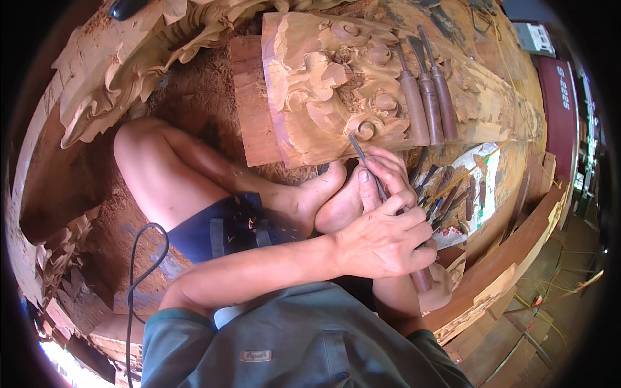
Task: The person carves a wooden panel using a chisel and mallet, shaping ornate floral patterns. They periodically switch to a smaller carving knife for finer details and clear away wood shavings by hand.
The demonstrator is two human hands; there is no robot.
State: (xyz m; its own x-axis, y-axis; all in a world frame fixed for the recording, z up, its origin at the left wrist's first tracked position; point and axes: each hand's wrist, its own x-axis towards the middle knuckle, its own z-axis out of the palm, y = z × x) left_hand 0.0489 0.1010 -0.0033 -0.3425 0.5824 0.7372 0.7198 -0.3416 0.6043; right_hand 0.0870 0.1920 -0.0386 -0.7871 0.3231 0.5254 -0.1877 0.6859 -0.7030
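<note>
I sit cross-legged in front of a carved wooden panel (317, 84) with scroll and leaf relief. A chisel (369, 165) with a thin metal blade points up, its tip touching a spiral scroll at the panel's lower edge. My left hand (385, 236) reaches across from the left and wraps the blade, fingers pinching it close to the tip. Under it, my right hand (443, 288) is mostly hidden and grips the chisel's brown wooden handle. My bare feet (323, 200) rest just below the panel's edge.
Three wooden-handled chisels (428, 97) lie side by side on the panel's right part. Several more tools (453, 194) are spread on a sheet to the right. Another carved piece (129, 71) lies at upper left. A black cable (139, 271) loops at lower left, over wood shavings.
</note>
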